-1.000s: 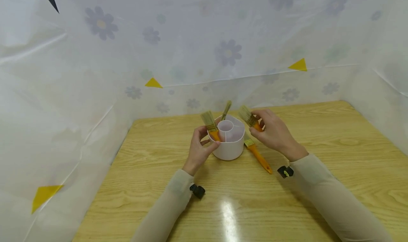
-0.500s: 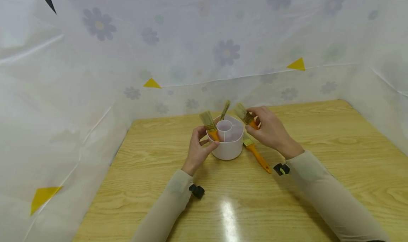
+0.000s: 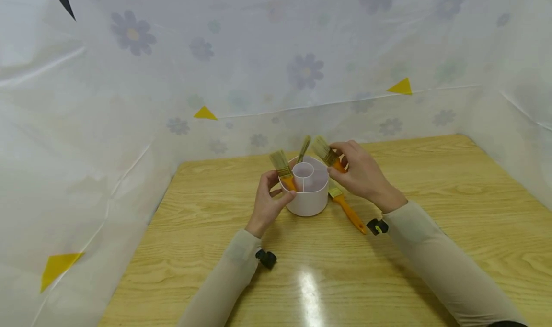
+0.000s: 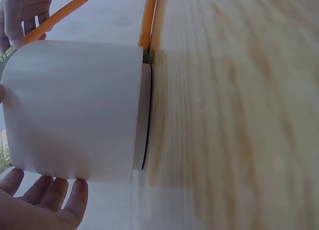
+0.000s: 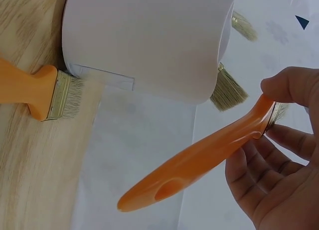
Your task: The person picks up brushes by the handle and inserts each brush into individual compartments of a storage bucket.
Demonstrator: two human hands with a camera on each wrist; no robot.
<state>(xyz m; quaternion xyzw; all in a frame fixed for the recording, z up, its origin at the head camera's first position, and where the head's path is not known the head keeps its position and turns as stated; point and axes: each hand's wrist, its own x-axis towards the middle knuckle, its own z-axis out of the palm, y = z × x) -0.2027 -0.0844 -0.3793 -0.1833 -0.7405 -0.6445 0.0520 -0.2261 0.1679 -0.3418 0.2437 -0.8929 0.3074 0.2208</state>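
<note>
A white round holder [image 3: 308, 204] with inner dividers and a central tube stands on the table. My left hand [image 3: 267, 205] grips its left side, thumb at the near rim and fingers along the wall. Inside the holder, bristles up, are a wide paintbrush [image 3: 281, 165] close to that thumb and another paintbrush [image 3: 304, 147] at the back. Beyond the holder's right rim, my right hand [image 3: 363, 174] pinches an orange-handled paintbrush [image 5: 204, 153] near its metal band. Its bristles point up and left, and its handle end hangs free in the right wrist view.
Another orange paintbrush [image 3: 350, 213] lies on the wooden table [image 3: 207, 221], its bristles by the holder's right foot. A flowered white sheet [image 3: 258, 68] hangs behind the table, with more sheeting at both sides. Yellow triangles [image 3: 400, 86] mark the sheet.
My right hand has moved left and slightly up with its paintbrush, closer to the holder's rim. My left hand keeps its grip on the holder.
</note>
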